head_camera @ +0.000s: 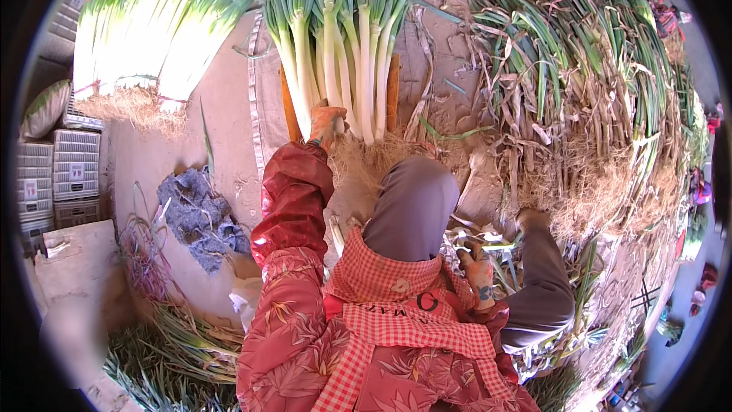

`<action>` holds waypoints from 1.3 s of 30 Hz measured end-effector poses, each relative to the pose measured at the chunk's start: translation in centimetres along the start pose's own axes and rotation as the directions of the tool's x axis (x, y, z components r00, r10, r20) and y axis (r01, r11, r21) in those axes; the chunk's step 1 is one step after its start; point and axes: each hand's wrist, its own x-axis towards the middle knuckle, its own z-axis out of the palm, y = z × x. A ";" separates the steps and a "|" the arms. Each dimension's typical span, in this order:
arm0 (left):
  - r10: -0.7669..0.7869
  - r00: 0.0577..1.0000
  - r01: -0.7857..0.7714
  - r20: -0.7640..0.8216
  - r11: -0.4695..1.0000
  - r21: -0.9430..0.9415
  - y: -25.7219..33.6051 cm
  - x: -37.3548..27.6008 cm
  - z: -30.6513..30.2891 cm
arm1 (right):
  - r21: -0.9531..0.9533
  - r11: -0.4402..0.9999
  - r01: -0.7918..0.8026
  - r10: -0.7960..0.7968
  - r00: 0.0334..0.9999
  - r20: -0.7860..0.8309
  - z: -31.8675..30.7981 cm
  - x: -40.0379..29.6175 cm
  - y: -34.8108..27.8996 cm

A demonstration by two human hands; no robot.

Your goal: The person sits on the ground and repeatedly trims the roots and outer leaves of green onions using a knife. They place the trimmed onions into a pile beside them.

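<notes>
My left hand, in an orange patterned glove, is closed around the lower white part of a leek within a fanned row. The row lies before me with green tops away from me and hairy roots towards me. Orange side pieces of a support show at both edges of the row. My right hand, also gloved, is low beside my body between my legs, above loose peeled leaves. Its fingers are bent, and whether they hold anything is unclear.
Tied leek bundles stand at upper left. A big heap of untrimmed leeks lies at right. A grey cloth and tangled ties are on the floor at left, near stacked plastic crates. Other people appear at the far right rim.
</notes>
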 end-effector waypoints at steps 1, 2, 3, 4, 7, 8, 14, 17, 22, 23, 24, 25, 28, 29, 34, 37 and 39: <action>0.010 1.000 -0.010 0.003 0.995 0.096 -0.6 0.4 -0.5 | 0.005 1.000 -0.020 0.020 1.000 0.002 -0.1 -0.1 -0.5; 0.015 0.998 0.001 -0.066 0.970 0.243 -1.6 0.5 -0.9 | 0.016 1.000 -0.026 0.026 0.999 0.020 0.0 -0.2 -0.2; 0.169 0.982 -0.104 -0.085 0.857 0.504 -2.7 0.6 -1.6 | -0.047 0.999 0.021 -0.020 1.000 0.021 0.5 0.6 1.4; 0.316 0.945 -0.158 -0.084 0.667 0.729 -4.7 0.7 -3.2 | -0.118 0.990 0.083 -0.078 0.996 0.044 1.3 2.0 3.7; 0.349 0.937 -0.140 -0.009 0.397 0.907 -5.7 0.7 -2.1 | -0.199 0.978 0.057 -0.049 0.998 0.043 1.9 0.7 2.5; 0.311 0.950 -0.103 -0.025 0.388 0.916 -5.3 0.1 -1.7 | -0.223 0.972 0.069 -0.059 0.997 0.048 2.0 0.5 2.2; 0.183 0.973 -0.152 -0.138 0.966 0.209 -3.7 0.0 -2.6 | -0.265 0.963 0.050 -0.032 0.997 0.073 1.9 0.3 1.1; -0.064 0.929 -0.055 -0.364 0.950 -0.308 2.0 -2.5 -2.4 | -0.311 0.943 0.118 -0.095 0.992 0.087 1.9 1.0 1.4; 0.162 0.867 -0.118 -0.471 0.986 0.120 -0.4 -1.6 -2.6 | -0.197 0.974 0.112 -0.097 0.992 0.082 2.1 1.0 2.2; 0.438 0.844 -0.169 -0.308 0.765 0.622 -3.3 -0.7 -3.8 | -0.283 0.943 0.176 -0.150 0.982 0.111 2.5 1.2 3.1; 0.384 0.874 -0.004 -0.298 0.620 0.785 -3.1 -2.4 -3.6 | -0.374 0.889 0.263 -0.214 0.962 0.168 3.0 2.3 4.9; 0.312 0.908 0.129 -0.279 0.425 0.896 -2.6 -3.6 -2.3 | -0.459 0.827 0.324 -0.257 0.945 0.204 3.0 2.5 5.3; 0.252 0.959 0.058 -0.130 0.277 0.959 -3.2 -4.2 -1.8 | -0.388 0.885 0.257 -0.229 0.966 0.117 3.1 2.4 5.0; 0.230 0.970 0.031 -0.078 0.202 0.979 -3.2 -4.4 -1.8 | -0.443 0.840 0.314 -0.280 0.949 0.143 3.3 2.5 6.1; 0.272 0.960 -0.076 0.060 0.046 0.996 -4.7 -2.0 -1.9 | -0.521 0.752 0.404 -0.386 0.910 0.150 4.2 2.5 9.3; 0.274 0.938 -0.180 0.213 -0.141 0.973 -9.8 0.8 -4.7 | -0.514 0.783 0.350 -0.273 0.936 0.221 3.0 2.6 7.3; 0.225 0.882 -0.363 0.415 -0.240 0.900 -10.1 1.1 -6.1 | -0.490 0.870 0.048 0.013 0.993 0.119 2.5 2.5 3.9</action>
